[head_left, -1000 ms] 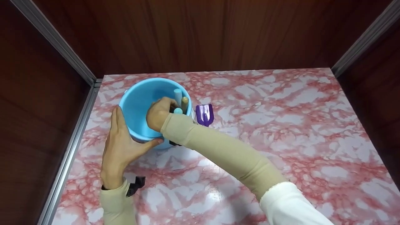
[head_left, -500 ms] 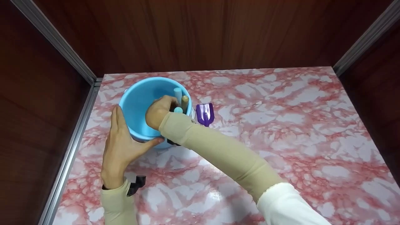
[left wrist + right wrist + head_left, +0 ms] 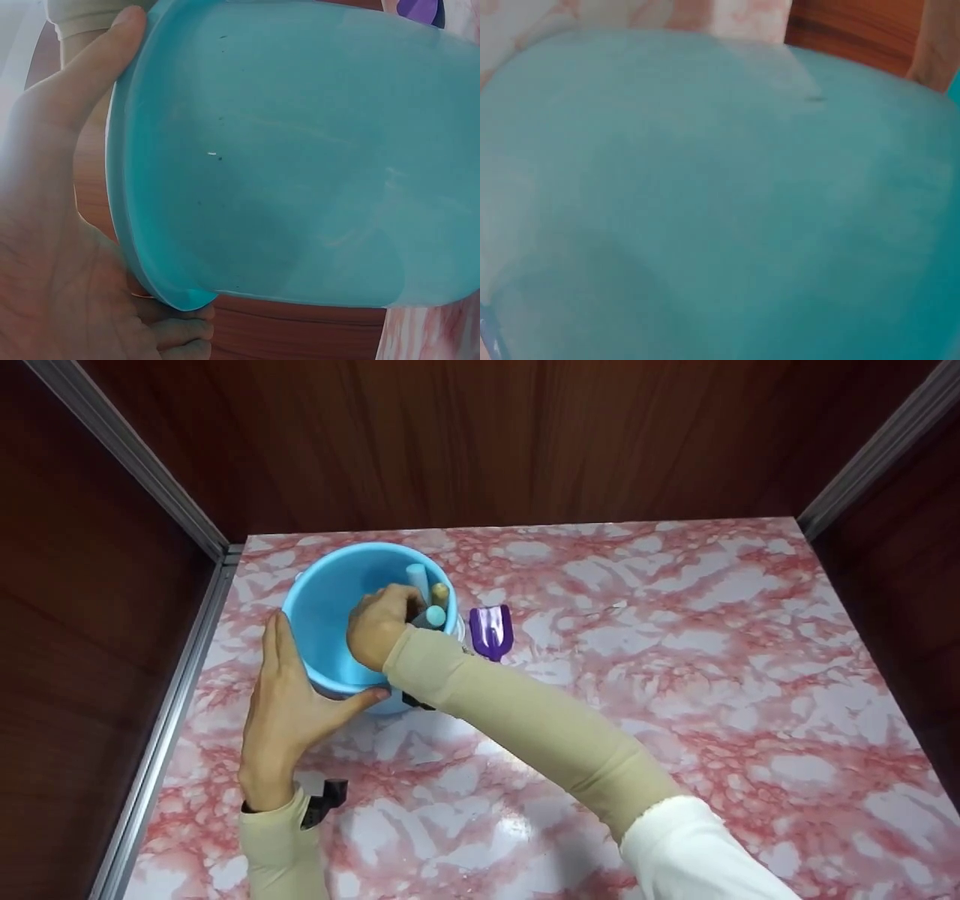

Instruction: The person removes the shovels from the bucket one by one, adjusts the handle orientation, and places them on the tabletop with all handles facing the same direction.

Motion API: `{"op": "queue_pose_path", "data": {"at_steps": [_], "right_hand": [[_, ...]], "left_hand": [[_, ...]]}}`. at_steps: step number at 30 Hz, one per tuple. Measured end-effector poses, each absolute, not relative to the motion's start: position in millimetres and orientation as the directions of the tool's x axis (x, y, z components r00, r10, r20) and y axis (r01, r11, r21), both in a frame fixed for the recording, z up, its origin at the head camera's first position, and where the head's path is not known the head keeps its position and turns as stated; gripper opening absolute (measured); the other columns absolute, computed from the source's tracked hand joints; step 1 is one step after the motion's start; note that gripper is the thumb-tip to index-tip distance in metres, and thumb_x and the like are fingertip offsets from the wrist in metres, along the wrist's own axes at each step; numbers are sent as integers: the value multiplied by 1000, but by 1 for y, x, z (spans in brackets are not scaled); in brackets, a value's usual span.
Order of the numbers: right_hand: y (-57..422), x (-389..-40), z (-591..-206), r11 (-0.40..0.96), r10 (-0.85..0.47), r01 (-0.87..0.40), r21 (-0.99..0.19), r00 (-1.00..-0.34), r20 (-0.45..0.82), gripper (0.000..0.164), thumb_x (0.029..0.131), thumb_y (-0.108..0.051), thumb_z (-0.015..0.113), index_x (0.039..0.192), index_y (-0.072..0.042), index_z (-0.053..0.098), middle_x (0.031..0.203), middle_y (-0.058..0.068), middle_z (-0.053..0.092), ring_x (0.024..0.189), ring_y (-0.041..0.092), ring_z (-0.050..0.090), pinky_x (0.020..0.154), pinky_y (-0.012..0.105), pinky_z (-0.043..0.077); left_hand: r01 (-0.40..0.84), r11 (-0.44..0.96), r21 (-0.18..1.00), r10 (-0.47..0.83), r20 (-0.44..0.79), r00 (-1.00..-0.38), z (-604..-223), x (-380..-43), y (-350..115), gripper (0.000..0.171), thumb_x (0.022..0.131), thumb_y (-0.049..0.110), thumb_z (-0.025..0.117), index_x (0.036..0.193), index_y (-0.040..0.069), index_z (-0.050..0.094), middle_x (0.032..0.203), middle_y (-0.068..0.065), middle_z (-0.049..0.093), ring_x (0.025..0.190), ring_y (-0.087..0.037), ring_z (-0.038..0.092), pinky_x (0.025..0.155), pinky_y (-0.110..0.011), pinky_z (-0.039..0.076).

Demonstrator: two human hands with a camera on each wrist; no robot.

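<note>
One hand [image 3: 377,626] inside blue bucket [image 3: 319,615]

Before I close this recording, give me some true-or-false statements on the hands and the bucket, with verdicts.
1. The left hand touches the bucket. True.
2. The purple scoop is inside the bucket. False: it is outside, beside the bucket.
3. The right hand reaches into the bucket. True.
4. Three rods show at the bucket's mouth. True.
5. All three rods are tan. False: one is tan, two are light blue.
6. The bucket is red. False: it is blue.
</note>
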State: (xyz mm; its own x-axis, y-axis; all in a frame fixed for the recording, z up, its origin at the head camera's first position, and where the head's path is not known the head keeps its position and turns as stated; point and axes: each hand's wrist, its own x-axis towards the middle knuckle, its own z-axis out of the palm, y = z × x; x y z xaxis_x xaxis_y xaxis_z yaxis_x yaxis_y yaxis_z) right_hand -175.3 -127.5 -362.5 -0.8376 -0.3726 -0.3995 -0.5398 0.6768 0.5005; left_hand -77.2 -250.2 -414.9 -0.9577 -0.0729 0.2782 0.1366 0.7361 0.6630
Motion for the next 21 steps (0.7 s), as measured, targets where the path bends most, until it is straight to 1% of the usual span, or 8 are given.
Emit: {"op": "queue_pose_path", "data": {"at_steps": [1,3,6,9,12,16,19,21], "right_hand": [[-136,-179,-359,750,-320,-499,435,-849,-421,35,105,-40,64,133,-19,63,109,2,65,83,22,60,71,41,58],[-143,-181,-352,758,-285,-495,424,-837,-468,41,106,-40,62,141,-20,60,117,2,66,88,23,61,76,42,60],[-145,-179,-350,753,-292,-496,432,-841,-456,41,106,-41,62,143,-22,60,116,1,67,86,22,61,77,43,61],[-141,-176,-346,748,-338,-505,431,-849,-407,37,108,-40,60,139,-21,63,112,1,68,83,20,61,79,41,61],[-138,-177,-343,750,-375,-511,419,-851,-368,32,109,-37,58,135,-20,66,109,0,68,82,18,62,78,39,62],[-133,-181,-332,772,-427,-515,373,-854,-296,31,106,-37,65,130,-18,69,96,0,69,76,17,63,75,36,64],[-128,-184,-322,776,-468,-530,341,-847,-251,35,101,-40,72,128,-16,72,86,0,67,73,16,65,74,35,66],[-124,-187,-315,775,-488,-545,320,-838,-244,36,100,-39,72,128,-16,71,86,-1,65,76,15,68,75,34,66]], "left_hand": [[138,733,666,-71,277,-958,-415,-77,-251,151,65,66,96,173,18,1,176,-8,18,153,-37,36,120,-67,40],[139,728,671,-69,273,-959,-416,-78,-252,151,66,65,97,173,18,1,175,-9,18,152,-38,37,120,-67,40],[133,724,677,-70,264,-962,-416,-78,-253,150,67,63,97,173,17,1,174,-10,19,152,-39,37,120,-68,39],[132,720,682,-73,264,-962,-416,-79,-255,148,67,62,97,173,17,4,173,-10,21,150,-39,39,119,-68,41],[138,718,682,-73,272,-960,-415,-80,-256,147,66,62,98,173,18,7,171,-10,24,148,-38,41,118,-67,42],[145,717,682,-69,276,-959,-416,-81,-257,146,66,62,98,172,18,8,171,-10,26,148,-38,41,118,-67,43],[134,717,684,-69,262,-963,-416,-81,-259,147,67,62,98,173,18,6,172,-10,23,149,-39,39,118,-69,42],[121,719,684,-71,246,-967,-416,-80,-259,148,67,62,97,173,19,4,173,-10,21,151,-40,37,118,-69,41]]}}
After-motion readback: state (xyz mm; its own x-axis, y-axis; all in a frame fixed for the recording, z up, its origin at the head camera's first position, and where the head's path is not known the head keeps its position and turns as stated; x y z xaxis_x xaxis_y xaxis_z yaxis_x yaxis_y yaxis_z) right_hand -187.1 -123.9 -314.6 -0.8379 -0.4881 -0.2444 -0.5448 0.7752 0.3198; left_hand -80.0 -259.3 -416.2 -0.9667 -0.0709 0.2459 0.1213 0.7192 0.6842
